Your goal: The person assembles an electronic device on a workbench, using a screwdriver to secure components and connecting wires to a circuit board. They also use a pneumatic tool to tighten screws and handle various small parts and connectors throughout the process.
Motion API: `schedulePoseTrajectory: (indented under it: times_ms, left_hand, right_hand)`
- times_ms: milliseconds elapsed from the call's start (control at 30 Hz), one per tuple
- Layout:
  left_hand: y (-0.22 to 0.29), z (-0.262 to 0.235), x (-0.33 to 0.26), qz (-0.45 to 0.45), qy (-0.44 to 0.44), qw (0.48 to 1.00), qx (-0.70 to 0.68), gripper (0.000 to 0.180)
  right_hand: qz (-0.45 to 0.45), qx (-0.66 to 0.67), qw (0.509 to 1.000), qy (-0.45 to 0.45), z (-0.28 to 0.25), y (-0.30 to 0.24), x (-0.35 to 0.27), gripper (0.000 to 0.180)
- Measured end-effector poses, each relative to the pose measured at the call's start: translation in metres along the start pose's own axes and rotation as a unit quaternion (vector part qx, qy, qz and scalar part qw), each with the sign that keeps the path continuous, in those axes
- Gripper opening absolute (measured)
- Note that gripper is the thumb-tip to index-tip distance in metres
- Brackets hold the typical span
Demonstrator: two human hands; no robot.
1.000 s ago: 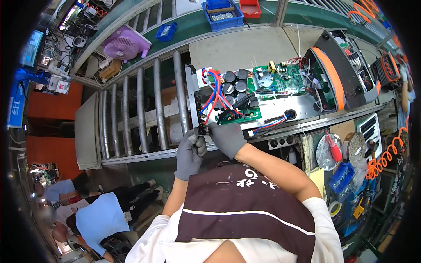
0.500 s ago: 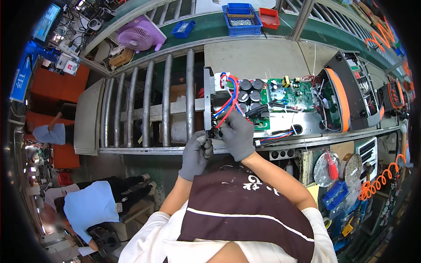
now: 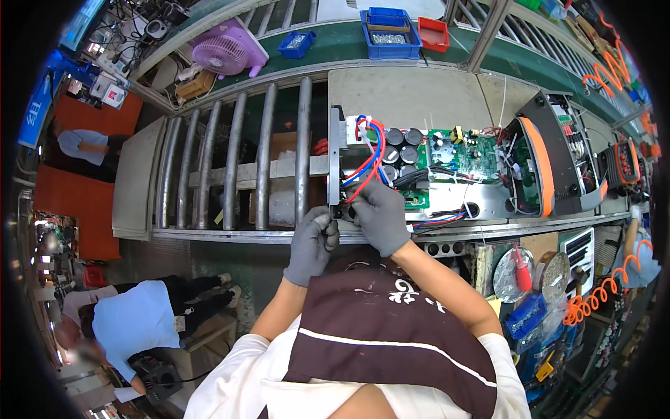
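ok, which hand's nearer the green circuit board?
Right. The right hand rests at the near-left corner of the green circuit board, fingers by the red and blue wires. The left hand sits further left, at the conveyor's near rail, off the board.

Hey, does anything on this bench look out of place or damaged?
Nothing stands out. The circuit board lies flat in its metal tray, red and blue wires loop loosely, and both gloved hands work at its near corner.
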State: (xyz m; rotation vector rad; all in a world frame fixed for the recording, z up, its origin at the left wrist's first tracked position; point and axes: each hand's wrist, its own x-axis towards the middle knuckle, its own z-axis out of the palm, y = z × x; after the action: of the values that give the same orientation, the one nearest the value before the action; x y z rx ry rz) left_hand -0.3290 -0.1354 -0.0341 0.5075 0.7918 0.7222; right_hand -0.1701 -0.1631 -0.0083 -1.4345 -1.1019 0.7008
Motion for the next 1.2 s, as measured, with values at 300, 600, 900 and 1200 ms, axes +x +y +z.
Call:
schedulePoseTrajectory:
  times_ms: [300,600,900,1200]
  left_hand:
    - [0.001,0.003,0.001,0.009,0.012,1.0,0.018,0.012]
    - [-0.003,0.008,-0.001,0.027,0.028,0.999,0.021,0.013]
    - [-0.007,0.001,-0.004,0.032,0.01,0.999,-0.025,0.016]
    - [-0.013,-0.005,-0.004,0.037,0.021,0.999,-0.023,0.017]
  right_hand:
    - [0.205,0.131,0.967,-0.08,-0.016,-0.022,-0.002,0.022]
    - [0.026,0.054,0.992,-0.11,-0.018,-0.011,-0.006,0.028]
    - [-0.243,-0.473,0.814,-0.233,-0.046,-0.035,0.018,0.018]
    - [-0.26,-0.704,0.599,-0.279,-0.017,-0.023,0.019,0.036]
